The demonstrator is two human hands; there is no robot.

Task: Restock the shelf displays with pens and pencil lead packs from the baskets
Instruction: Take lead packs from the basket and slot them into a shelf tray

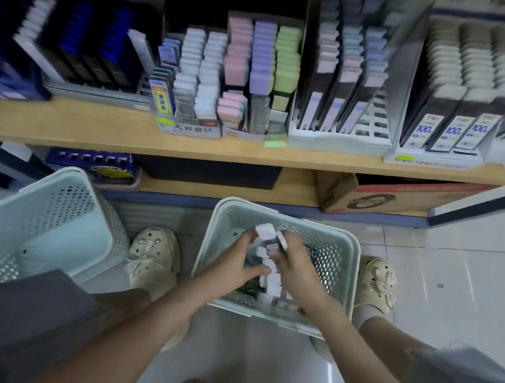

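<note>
Both my hands are inside the pale green basket on the floor between my feet. My right hand grips several small white-capped pencil lead packs, lifted above the heap. My left hand reaches into the loose packs lying in the basket, fingers curled among them; what it holds is hidden. On the wooden shelf above stand display boxes of lead packs: white and blue, pastel pink, purple and green, and black packs.
A second pale green basket stands tilted at my left. A cardboard box and a blue tray sit on the lowest shelf. A loose green pack lies at the shelf edge. White floor tiles spread to the right.
</note>
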